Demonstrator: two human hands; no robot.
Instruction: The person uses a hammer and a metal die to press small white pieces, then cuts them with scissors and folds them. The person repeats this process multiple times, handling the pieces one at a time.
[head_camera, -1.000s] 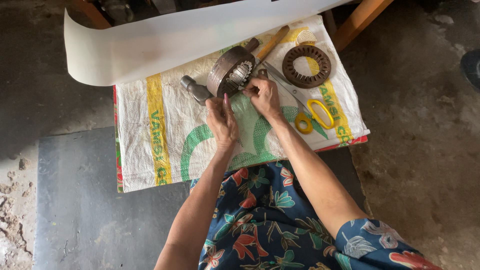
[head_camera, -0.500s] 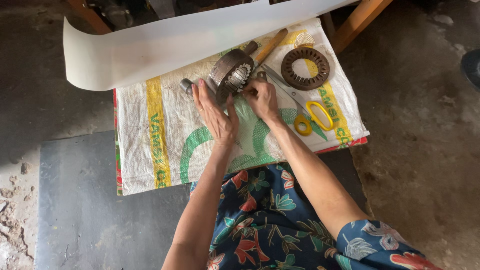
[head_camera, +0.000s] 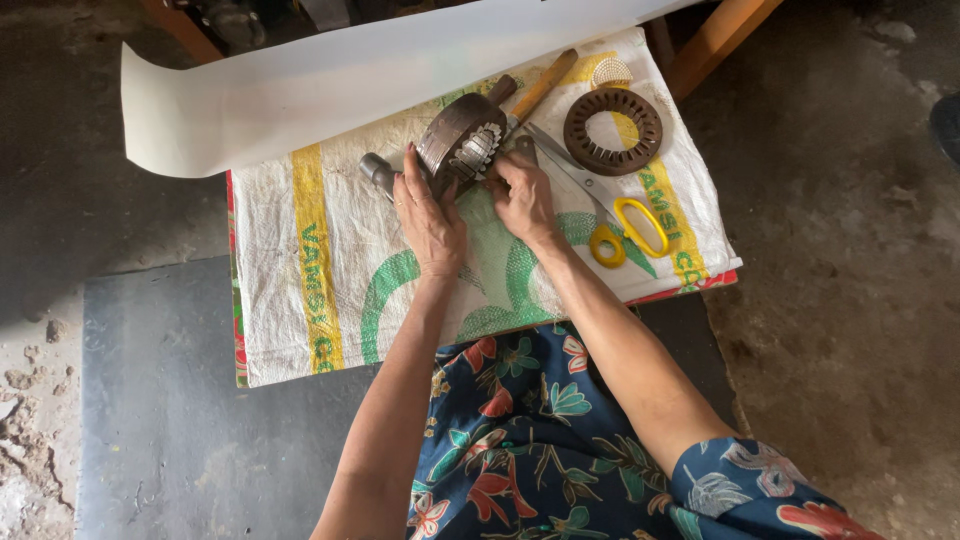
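Where woven sack (head_camera: 300, 290) covers bench, concrete floor (head_camera: 840, 300), white sheet (head_camera: 300, 90).

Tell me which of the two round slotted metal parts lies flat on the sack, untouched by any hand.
The flat dark ring near the scissors, apart from both hands. The other, the drum-shaped core, stands tilted between the left hand and right hand.
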